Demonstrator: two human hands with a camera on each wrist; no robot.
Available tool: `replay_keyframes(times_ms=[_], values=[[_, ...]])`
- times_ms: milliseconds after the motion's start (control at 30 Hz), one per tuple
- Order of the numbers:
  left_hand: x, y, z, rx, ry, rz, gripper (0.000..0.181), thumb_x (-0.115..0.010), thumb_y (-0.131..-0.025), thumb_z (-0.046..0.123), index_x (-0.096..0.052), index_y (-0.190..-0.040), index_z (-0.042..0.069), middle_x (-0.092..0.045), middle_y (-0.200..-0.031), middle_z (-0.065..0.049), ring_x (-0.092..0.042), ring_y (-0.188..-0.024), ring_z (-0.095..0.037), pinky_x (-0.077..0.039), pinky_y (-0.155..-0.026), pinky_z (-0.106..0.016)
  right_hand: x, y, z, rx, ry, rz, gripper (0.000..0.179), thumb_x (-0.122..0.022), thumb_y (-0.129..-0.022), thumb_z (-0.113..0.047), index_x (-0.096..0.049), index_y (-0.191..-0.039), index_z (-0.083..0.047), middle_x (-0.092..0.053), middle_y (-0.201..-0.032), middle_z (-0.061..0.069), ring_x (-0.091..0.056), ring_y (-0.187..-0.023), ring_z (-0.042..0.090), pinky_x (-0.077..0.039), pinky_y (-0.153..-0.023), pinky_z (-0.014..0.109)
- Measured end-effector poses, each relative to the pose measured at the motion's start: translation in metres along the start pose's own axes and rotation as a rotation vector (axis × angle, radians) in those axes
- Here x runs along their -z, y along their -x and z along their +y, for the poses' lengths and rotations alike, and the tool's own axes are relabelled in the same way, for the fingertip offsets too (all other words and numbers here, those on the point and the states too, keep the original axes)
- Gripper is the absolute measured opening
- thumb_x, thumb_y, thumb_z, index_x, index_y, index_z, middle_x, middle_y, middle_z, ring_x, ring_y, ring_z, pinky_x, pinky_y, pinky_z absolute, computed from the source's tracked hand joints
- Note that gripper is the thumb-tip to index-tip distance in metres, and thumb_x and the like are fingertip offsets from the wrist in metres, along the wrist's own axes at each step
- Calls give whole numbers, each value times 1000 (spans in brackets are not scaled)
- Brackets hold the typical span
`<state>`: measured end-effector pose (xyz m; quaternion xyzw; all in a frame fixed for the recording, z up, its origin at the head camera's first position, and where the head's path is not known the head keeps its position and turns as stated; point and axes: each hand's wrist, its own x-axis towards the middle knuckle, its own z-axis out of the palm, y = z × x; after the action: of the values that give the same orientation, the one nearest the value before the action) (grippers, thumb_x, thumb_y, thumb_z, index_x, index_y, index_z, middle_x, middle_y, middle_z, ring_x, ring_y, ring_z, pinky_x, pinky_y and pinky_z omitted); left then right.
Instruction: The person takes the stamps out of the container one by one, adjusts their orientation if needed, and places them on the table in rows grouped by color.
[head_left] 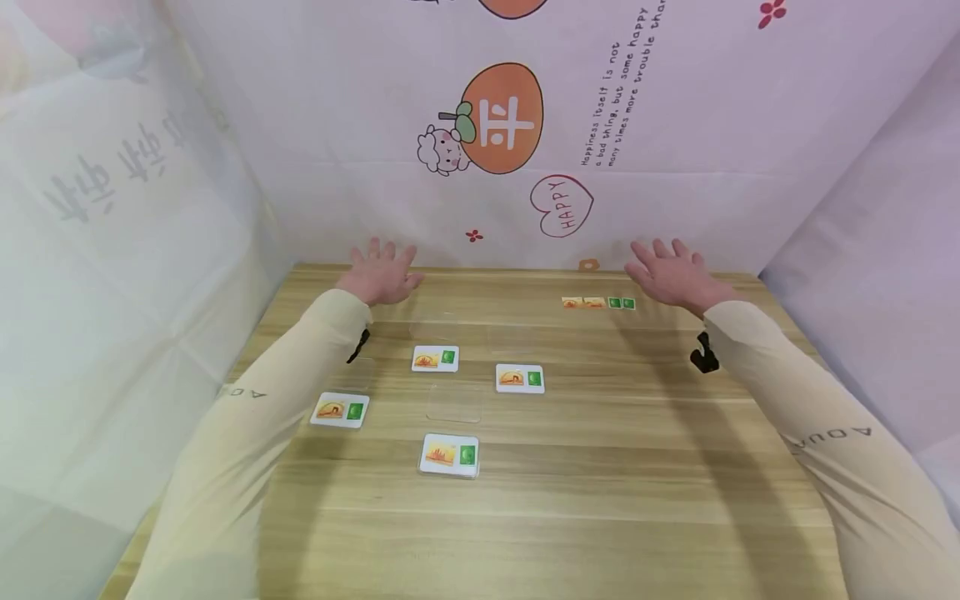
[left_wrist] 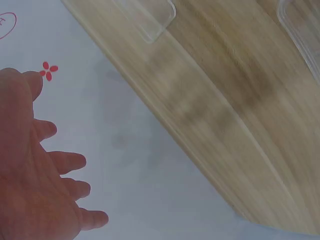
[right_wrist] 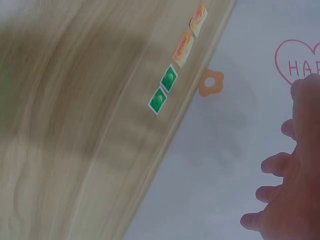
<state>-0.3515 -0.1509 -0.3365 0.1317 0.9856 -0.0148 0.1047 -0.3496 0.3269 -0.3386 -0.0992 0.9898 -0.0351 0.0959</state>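
Observation:
My left hand is held over the table's far left edge, fingers spread and nothing in it. Likewise empty, my right hand has its fingers extended at the far right edge. Closest to the right hand lies a row of small stamps: two green stamps and two orange stamps. Several white cards, each with an orange and a green stamp, lie mid-table, among them a left card, a front card, a back card and a right card.
Clear plastic pieces lie behind the cards, one behind the front card, another near the far edge. The wooden table meets a white printed sheet at the back, with sheets on both sides.

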Motion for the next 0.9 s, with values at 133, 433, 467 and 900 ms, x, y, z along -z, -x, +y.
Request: replay_keyframes(times_ms=[133,433,467,900], values=[[-4,-3,4,-2,6,7,68,-25,-104,53,-8,-159,18,-7,-163,-25,5,-149,-49,-3,-113,-72,-3,-2,-5,13,-8,4,77,-9,-99,-65,-1,-159,-16,3,-160,31,9,-142,60,3,-108,76],[-7,-5,12,-29,19,3,69,-24,-103,55,-7,-159,18,-5,-163,-25,5,-149,-49,-3,-114,-71,-11,-2,-17,23,-21,25,75,-16,-101,-61,-7,-159,-13,-3,-161,30,5,-144,57,1,-111,73],[-7,-5,13,-32,20,3,69,-23,-103,55,-7,-159,18,-5,-163,-25,5,-149,-49,-3,-114,-71,-12,-2,-19,29,-23,27,75,-17,-101,-61,-7,-159,-12,-3,-161,30,4,-144,57,0,-111,73],[-12,-1,32,-68,25,1,69,-27,-103,54,-11,-159,17,-9,-163,-25,0,-149,-49,-4,-114,-71,-23,-4,-38,68,-36,41,70,-24,-104,-53,-13,-158,-10,-9,-161,28,-3,-145,55,-7,-113,71]])
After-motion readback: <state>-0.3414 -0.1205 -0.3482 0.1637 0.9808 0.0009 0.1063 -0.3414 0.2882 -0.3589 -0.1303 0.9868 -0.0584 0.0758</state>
